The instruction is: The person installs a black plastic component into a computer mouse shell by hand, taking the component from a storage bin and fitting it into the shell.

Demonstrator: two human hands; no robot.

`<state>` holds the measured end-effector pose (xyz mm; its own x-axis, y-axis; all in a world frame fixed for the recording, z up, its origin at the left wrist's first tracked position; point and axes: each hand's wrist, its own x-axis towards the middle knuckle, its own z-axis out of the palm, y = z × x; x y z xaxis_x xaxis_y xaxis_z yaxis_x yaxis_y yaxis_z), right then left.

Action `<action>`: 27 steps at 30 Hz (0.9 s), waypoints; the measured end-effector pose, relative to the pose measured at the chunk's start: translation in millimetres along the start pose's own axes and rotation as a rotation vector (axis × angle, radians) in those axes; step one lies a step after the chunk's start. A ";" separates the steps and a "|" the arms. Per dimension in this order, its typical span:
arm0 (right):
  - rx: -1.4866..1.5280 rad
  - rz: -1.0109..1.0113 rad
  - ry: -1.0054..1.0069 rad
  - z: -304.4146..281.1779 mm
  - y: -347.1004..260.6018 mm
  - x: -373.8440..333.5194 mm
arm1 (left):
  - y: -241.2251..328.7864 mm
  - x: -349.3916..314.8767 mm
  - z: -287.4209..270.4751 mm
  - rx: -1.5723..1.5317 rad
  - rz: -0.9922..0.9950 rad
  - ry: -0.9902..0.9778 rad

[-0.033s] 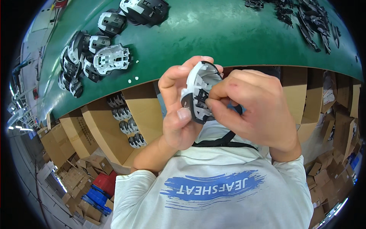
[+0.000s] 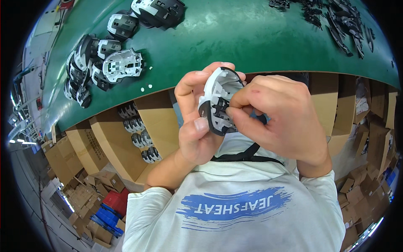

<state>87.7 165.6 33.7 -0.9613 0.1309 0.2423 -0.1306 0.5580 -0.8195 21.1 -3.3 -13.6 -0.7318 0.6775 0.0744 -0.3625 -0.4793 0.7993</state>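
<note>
My left hand (image 2: pixel 193 136) grips a hollow black-and-white plastic shell (image 2: pixel 215 89), curved like a computer mouse cover, with its thumb on the near black rim and its fingers behind. The shell is tilted, and its ribbed inner side faces my right hand (image 2: pixel 283 119). That hand is closed, thumb and index finger pinched at the edge of a small black plastic piece (image 2: pixel 220 106) inside the shell. The fingertips partly cover this piece, so how it is seated cannot be made out. Both hands are just in front of the green table (image 2: pixel 235 46).
Similar black-and-white shells (image 2: pixel 124 65) cluster at the table's left, with small white bits (image 2: pixel 150 86) beside them. Black plastic parts (image 2: pixel 342 25) are heaped at the far right. Below the edge stand open cardboard boxes (image 2: pixel 119 143), one holding rows of shells (image 2: pixel 142 138).
The shell has shifted very slightly to the left in my left hand's hold. My right hand keeps its pinch at the black piece.
</note>
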 end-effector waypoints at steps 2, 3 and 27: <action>0.035 0.001 -0.005 3.6 3.6 -1.4 | -5.1 -2.3 -2.3 -0.026 0.034 -0.033; 0.071 -0.002 -0.013 5.3 4.5 -1.9 | -5.1 -4.0 -0.9 -0.049 0.048 -0.043; 0.805 0.302 0.124 24.1 12.9 -23.1 | 8.7 -8.1 -1.4 -0.090 0.109 0.056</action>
<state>102.4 150.0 5.0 -0.9553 0.2941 -0.0284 -0.0509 -0.2583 -0.9647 23.1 -13.7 -8.2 -0.7998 0.5877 0.1225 -0.3276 -0.5982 0.7313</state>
